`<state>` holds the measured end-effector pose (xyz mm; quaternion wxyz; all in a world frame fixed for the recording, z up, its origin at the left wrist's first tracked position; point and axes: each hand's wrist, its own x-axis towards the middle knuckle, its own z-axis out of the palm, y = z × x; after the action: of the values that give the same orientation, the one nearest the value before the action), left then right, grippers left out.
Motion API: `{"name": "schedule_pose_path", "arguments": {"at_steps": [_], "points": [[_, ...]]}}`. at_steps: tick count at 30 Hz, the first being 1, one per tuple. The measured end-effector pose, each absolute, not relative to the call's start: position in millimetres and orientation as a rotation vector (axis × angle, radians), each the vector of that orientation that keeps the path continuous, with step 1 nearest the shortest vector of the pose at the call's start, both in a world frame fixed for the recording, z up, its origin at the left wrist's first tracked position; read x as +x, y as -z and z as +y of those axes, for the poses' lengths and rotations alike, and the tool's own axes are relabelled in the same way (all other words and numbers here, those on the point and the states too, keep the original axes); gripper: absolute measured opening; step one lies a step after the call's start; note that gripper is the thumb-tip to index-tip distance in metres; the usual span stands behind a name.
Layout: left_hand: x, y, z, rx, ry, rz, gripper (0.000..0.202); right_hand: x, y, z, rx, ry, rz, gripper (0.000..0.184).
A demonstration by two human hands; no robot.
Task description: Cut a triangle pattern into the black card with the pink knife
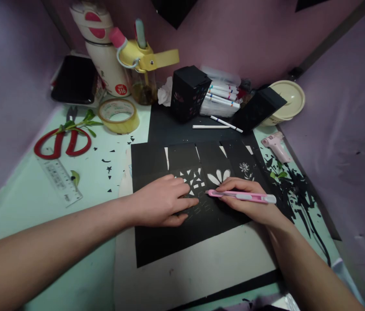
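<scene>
A black paper sheet (176, 242) with cut-out white shapes, among them triangles and a petal pattern (218, 176), lies on a white board (202, 268) in the middle of the table. My left hand (163, 201) rests flat on the sheet, fingers together and stretched, pressing it down beside the triangle cut-outs. My right hand (250, 203) is closed round a pink craft knife (240, 196), whose tip touches the paper just right of my left fingertips.
Red scissors (62, 142), a clear ruler (58, 176) and a tape roll (118, 115) lie at the left. Two bottles (105, 47), a black cut-paper box (189, 91), markers (223, 97), a bowl (287, 100) stand behind. A pink glue gun (276, 145) and black scraps (292, 190) lie right.
</scene>
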<state>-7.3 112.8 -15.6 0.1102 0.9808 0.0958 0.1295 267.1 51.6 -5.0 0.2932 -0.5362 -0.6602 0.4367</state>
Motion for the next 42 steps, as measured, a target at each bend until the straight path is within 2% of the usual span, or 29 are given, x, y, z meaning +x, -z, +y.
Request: {"name": "schedule_pose_path", "arguments": {"at_steps": [18, 42], "points": [[-7.6, 15.9, 113.0, 2.889, -0.384, 0.274, 0.032, 269.3, 5.1, 55.7, -1.460, -1.209, -1.736, 0.017], [-7.2, 16.7, 113.7, 2.888, -0.375, 0.280, 0.033, 264.0, 3.4, 50.7, -1.546, -1.164, -1.696, 0.012]]}}
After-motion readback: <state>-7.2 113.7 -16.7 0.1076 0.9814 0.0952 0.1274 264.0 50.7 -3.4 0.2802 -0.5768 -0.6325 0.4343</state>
